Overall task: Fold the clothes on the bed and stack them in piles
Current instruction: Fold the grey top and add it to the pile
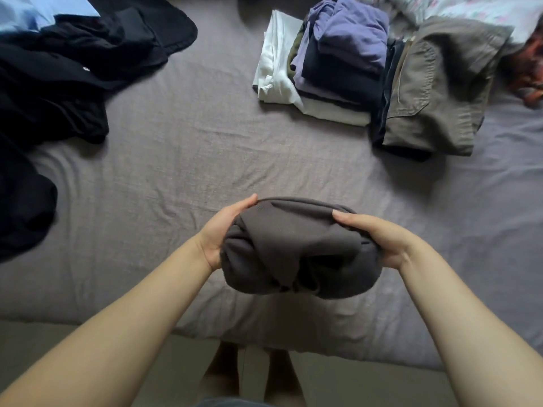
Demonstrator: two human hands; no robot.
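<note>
A folded dark grey garment [299,248] hangs in the air above the near edge of the bed [191,148]. My left hand [226,230] grips its left end, fingers wrapped over the far side. My right hand [379,236] grips its right end, thumb on top. At the far right stands a pile of folded clothes [332,60], purple on top over dark and white pieces. A second pile topped by folded khaki trousers [435,89] lies beside it. Unfolded black clothes [58,83] are heaped at the left, with a light blue piece [32,10] at the top left corner.
A grey sheet covers the bed, wrinkled in the middle. A floral pillow [470,7] and a reddish patterned cloth [529,71] lie at the far right. The bed's front edge runs below my forearms, and my bare feet [252,374] stand on the floor.
</note>
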